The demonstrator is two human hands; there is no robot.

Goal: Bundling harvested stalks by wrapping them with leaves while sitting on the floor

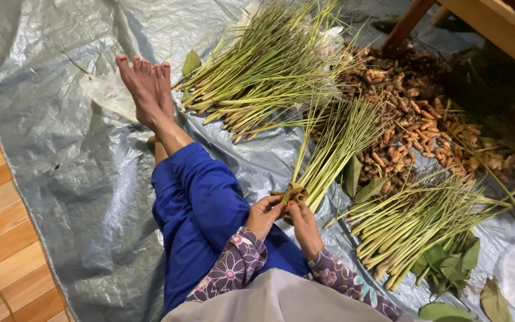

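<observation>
Both hands met at the base of a small lemongrass bundle [329,156], the left hand [263,214] and right hand [303,223] pinching its brown tie [293,193] just above the blue-trousered lap [201,203]. The stalks fanned away over the grey tarp [61,149]. A bigger heap of lemongrass [263,65] lay beyond, another pile [412,223] at the right, turmeric roots [412,113] between them.
</observation>
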